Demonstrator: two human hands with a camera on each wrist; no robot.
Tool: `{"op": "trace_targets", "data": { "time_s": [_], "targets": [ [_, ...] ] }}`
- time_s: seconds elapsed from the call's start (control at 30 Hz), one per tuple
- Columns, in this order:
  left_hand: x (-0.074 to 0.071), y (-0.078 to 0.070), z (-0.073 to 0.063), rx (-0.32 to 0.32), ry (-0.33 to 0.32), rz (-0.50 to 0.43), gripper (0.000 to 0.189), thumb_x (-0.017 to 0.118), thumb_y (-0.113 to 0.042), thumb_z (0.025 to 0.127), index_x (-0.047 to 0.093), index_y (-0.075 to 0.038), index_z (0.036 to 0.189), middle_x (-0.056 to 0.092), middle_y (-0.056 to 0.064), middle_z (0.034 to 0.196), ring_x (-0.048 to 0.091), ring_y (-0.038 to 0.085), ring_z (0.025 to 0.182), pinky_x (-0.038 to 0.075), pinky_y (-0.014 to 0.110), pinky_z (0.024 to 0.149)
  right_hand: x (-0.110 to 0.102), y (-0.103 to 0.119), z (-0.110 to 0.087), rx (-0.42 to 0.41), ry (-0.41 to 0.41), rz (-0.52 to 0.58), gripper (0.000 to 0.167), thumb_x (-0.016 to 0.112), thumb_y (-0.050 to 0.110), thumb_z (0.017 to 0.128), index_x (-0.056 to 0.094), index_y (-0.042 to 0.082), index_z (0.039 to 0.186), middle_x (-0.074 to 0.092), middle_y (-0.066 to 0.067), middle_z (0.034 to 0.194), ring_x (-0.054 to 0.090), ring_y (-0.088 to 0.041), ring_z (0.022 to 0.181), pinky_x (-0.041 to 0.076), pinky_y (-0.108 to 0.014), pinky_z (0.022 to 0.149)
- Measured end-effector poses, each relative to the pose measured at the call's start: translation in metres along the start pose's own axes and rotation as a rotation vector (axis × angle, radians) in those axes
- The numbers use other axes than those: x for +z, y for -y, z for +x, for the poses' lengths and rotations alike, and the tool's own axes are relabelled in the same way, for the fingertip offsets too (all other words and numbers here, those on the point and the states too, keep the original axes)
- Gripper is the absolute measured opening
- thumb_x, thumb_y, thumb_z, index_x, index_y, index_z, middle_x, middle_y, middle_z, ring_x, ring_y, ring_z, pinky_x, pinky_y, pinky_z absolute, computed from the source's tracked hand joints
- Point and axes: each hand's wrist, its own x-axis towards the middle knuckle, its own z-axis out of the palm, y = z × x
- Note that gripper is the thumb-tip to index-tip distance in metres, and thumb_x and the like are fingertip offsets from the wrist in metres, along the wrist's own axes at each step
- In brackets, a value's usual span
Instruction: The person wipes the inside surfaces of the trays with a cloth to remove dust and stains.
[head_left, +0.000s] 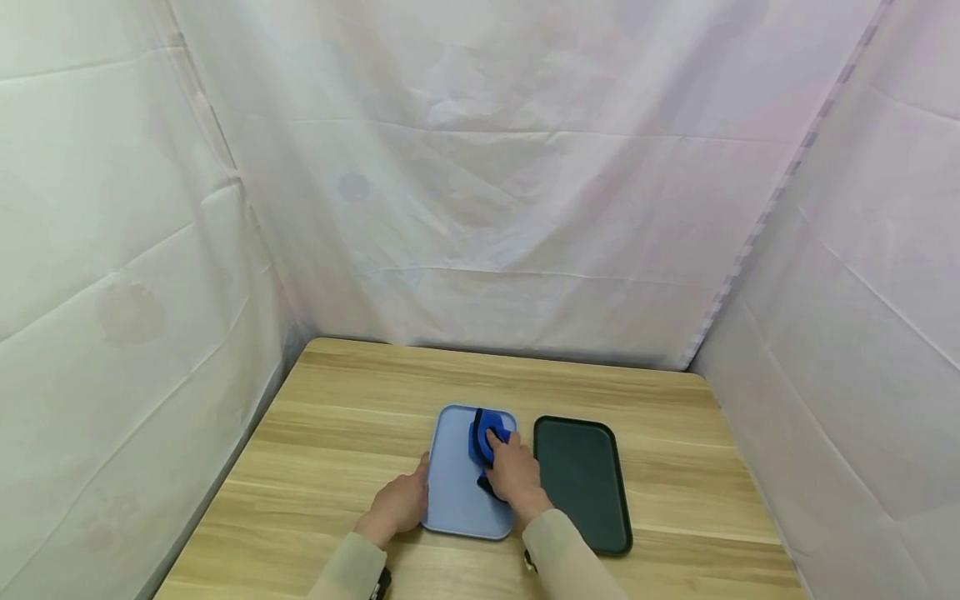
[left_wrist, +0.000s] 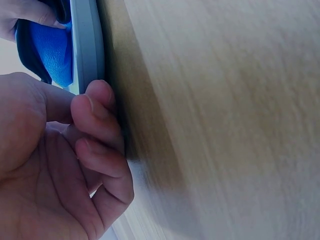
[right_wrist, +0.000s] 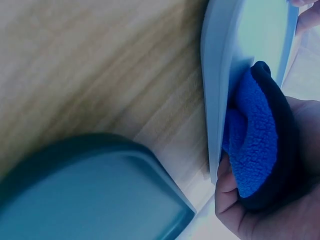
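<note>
A light blue rectangular tray (head_left: 453, 492) lies flat on the wooden table. My left hand (head_left: 401, 504) holds its left edge, with the thumb by the rim and the other fingers curled against the outer side (left_wrist: 89, 50). Over the tray's right half, my right hand (head_left: 516, 473) grips a bunched blue cloth (head_left: 492, 418) with black edging. The fuzzy blue side of this cloth (right_wrist: 256, 142) rests against the tray's surface in the right wrist view. Part of the cloth is hidden under the right hand.
To the right of the light blue tray lies a dark green tray (head_left: 577, 483), a narrow gap between them. The wood-grain table (head_left: 337, 417) extends on both sides. White fabric sheets (head_left: 480, 208) hang behind the table and along its left and right sides.
</note>
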Motion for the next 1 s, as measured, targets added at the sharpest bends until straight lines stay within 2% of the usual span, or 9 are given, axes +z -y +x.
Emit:
{"op": "trace_targets", "data": {
  "time_s": [0.47, 0.8, 1.0],
  "targets": [
    [0.0, 0.001, 0.0, 0.004, -0.007, -0.006, 0.058, 0.048, -0.014, 0.107, 0.032, 0.005, 0.159, 0.057, 0.005, 0.063, 0.049, 0.016, 0.051, 0.04, 0.033, 0.048, -0.005, -0.001, 0.019, 0.001, 0.002, -0.042, 0.069, 0.082, 0.028, 0.089, 0.055, 0.024, 0.152, 0.054, -0.027, 0.141, 0.066, -0.04, 0.099, 0.058, -0.054, 0.073],
    [0.001, 0.002, 0.002, 0.013, -0.012, 0.009, 0.058, 0.049, -0.015, 0.107, 0.032, 0.005, 0.159, 0.058, 0.006, 0.064, 0.049, 0.016, 0.051, 0.041, 0.033, 0.048, -0.002, 0.002, 0.021, 0.035, -0.027, -0.015, 0.068, 0.081, 0.028, 0.09, 0.055, 0.024, 0.152, 0.054, -0.028, 0.14, 0.067, -0.04, 0.098, 0.058, -0.055, 0.074],
    [0.001, 0.002, 0.001, 0.015, -0.007, 0.022, 0.059, 0.05, -0.015, 0.106, 0.032, 0.006, 0.159, 0.057, 0.004, 0.061, 0.049, 0.015, 0.05, 0.041, 0.032, 0.048, 0.004, 0.009, 0.022, 0.058, -0.045, -0.004, 0.069, 0.079, 0.03, 0.091, 0.053, 0.017, 0.154, 0.053, -0.033, 0.139, 0.068, -0.044, 0.098, 0.058, -0.056, 0.077]
  ]
}}
